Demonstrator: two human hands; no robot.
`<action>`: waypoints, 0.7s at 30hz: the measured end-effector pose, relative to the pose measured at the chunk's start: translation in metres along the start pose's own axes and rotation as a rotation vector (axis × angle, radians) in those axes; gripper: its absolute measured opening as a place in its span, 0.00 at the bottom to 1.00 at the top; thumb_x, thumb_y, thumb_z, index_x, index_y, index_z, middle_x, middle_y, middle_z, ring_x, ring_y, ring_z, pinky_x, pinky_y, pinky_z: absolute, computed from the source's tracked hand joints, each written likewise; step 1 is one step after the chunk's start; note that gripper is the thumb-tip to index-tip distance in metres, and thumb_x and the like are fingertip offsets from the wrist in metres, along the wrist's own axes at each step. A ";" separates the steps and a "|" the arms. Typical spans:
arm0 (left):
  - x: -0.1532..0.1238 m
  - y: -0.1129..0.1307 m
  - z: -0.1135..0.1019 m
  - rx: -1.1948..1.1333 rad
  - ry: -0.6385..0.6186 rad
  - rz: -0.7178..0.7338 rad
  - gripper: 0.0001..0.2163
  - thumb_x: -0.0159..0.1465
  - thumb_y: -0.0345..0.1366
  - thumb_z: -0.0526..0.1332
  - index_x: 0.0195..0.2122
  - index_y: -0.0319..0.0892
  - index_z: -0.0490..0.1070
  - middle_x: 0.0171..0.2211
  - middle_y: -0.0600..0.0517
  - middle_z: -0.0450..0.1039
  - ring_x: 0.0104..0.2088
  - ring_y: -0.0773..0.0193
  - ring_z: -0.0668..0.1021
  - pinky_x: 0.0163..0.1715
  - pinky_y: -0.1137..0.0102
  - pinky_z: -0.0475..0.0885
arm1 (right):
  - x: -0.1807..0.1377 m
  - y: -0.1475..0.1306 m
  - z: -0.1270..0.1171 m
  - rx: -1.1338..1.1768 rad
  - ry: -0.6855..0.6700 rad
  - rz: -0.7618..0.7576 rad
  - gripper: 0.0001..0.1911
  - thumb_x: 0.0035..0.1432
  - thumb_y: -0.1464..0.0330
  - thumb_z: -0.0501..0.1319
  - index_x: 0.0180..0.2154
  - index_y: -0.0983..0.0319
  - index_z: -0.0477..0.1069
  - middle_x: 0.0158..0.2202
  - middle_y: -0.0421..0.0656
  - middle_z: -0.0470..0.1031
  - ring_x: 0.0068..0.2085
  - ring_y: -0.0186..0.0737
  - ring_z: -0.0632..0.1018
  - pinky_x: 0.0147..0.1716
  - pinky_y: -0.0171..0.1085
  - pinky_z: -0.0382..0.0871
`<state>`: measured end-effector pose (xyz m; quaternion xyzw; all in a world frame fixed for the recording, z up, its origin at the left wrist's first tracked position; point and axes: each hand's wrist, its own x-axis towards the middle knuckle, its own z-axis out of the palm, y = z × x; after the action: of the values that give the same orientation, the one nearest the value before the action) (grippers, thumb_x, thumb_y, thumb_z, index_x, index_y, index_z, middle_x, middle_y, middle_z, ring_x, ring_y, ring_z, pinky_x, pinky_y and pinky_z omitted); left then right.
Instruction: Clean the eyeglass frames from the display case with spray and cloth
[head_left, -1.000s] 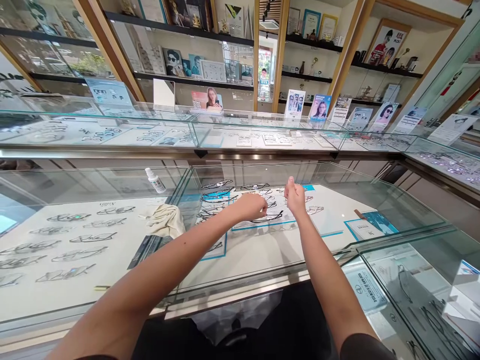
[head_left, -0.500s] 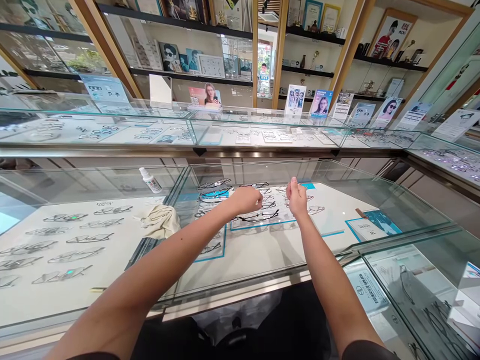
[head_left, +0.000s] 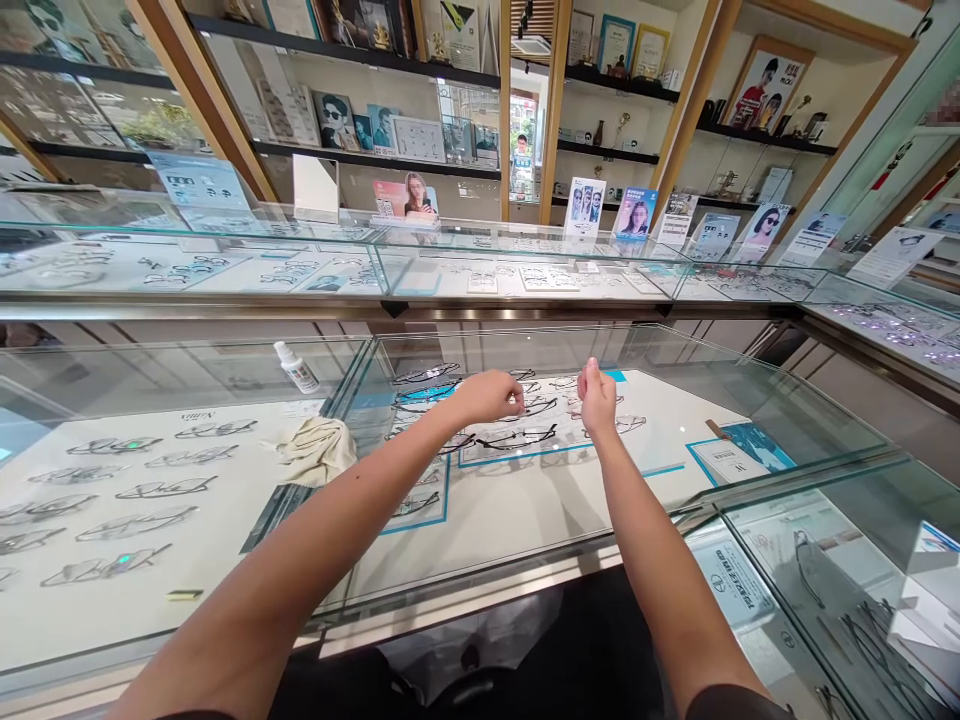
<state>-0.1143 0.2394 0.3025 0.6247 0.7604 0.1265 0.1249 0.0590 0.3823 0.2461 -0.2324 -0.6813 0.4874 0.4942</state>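
Both my arms stretch forward over a glass display case, hands raised a short way apart. My left hand (head_left: pixel 491 396) is closed with its fingers curled down. My right hand (head_left: pixel 598 400) is closed too, its thumb on top. What they hold, if anything, is too small or hidden to make out. Around and behind them lie rows of eyeglasses (head_left: pixel 517 437) on a white, blue-edged tray (head_left: pixel 525 458). My left hand and forearm cover part of these frames. Pinkish eyeglasses (head_left: pixel 626 424) lie just right of my right wrist.
A white spray bottle (head_left: pixel 297 368) and a crumpled beige cloth (head_left: pixel 319 450) are at the left, beside more eyeglasses (head_left: pixel 166 487). A booklet (head_left: pixel 727 458) lies to the right. A second glass counter (head_left: pixel 450 240) with standing cards runs across the back.
The view has shifted slightly, moving the left-hand eyeglasses a little left. My hands stay nearly in place, both still closed.
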 end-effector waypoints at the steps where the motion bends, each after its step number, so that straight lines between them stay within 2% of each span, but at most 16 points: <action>1: -0.004 -0.001 -0.006 -0.045 0.018 0.007 0.08 0.63 0.40 0.65 0.35 0.48 0.86 0.30 0.50 0.78 0.31 0.59 0.76 0.30 0.67 0.62 | 0.000 0.000 0.000 0.003 0.010 0.002 0.38 0.70 0.34 0.46 0.21 0.54 0.47 0.18 0.34 0.49 0.22 0.35 0.54 0.24 0.40 0.50; 4: -0.019 -0.005 -0.023 -0.173 0.091 0.026 0.14 0.66 0.47 0.63 0.40 0.47 0.86 0.30 0.52 0.78 0.29 0.62 0.74 0.28 0.68 0.63 | 0.000 -0.002 -0.001 0.004 0.018 0.010 0.37 0.69 0.34 0.48 0.21 0.54 0.50 0.18 0.34 0.52 0.22 0.35 0.57 0.24 0.39 0.52; 7: -0.039 -0.009 -0.042 -0.446 0.213 0.060 0.18 0.66 0.53 0.64 0.39 0.43 0.84 0.35 0.49 0.81 0.33 0.62 0.77 0.33 0.69 0.68 | -0.005 -0.003 0.000 -0.007 -0.012 0.017 0.36 0.68 0.35 0.54 0.22 0.55 0.54 0.18 0.34 0.55 0.22 0.34 0.58 0.25 0.39 0.53; 10: -0.062 -0.012 -0.063 -0.743 0.362 0.086 0.17 0.63 0.53 0.71 0.36 0.42 0.82 0.37 0.48 0.83 0.36 0.61 0.79 0.38 0.67 0.71 | -0.012 -0.007 0.009 -0.026 -0.070 0.011 0.35 0.67 0.37 0.58 0.22 0.55 0.55 0.18 0.33 0.56 0.23 0.34 0.58 0.25 0.38 0.53; 13: -0.084 -0.012 -0.083 -0.869 0.490 0.122 0.15 0.62 0.51 0.74 0.34 0.44 0.81 0.37 0.49 0.83 0.38 0.62 0.80 0.43 0.65 0.73 | -0.017 -0.023 0.027 -0.047 -0.163 -0.007 0.34 0.68 0.39 0.59 0.22 0.56 0.57 0.18 0.34 0.59 0.23 0.34 0.60 0.25 0.37 0.53; 16: -0.102 -0.012 -0.098 -0.966 0.597 0.171 0.14 0.62 0.50 0.75 0.34 0.45 0.81 0.37 0.50 0.82 0.39 0.61 0.80 0.46 0.64 0.74 | -0.015 -0.061 0.051 -0.034 -0.293 -0.041 0.32 0.68 0.41 0.61 0.24 0.57 0.59 0.19 0.34 0.62 0.23 0.34 0.61 0.25 0.37 0.55; 19: -0.118 -0.014 -0.109 -1.029 0.714 0.201 0.13 0.62 0.49 0.76 0.34 0.46 0.82 0.37 0.50 0.82 0.40 0.60 0.80 0.46 0.64 0.75 | -0.008 -0.120 0.071 0.041 -0.443 -0.122 0.26 0.69 0.47 0.64 0.26 0.57 0.64 0.22 0.35 0.65 0.25 0.34 0.63 0.27 0.36 0.56; 21: -0.127 -0.016 -0.114 -1.047 0.793 0.221 0.12 0.62 0.48 0.76 0.35 0.46 0.82 0.37 0.50 0.81 0.40 0.60 0.80 0.46 0.64 0.75 | -0.005 -0.159 0.082 0.061 -0.513 -0.195 0.20 0.68 0.51 0.66 0.31 0.58 0.72 0.25 0.36 0.67 0.27 0.34 0.65 0.28 0.36 0.59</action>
<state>-0.1450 0.1077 0.4080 0.4621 0.5182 0.7114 0.1090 0.0134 0.2761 0.3833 -0.0196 -0.7884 0.5006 0.3570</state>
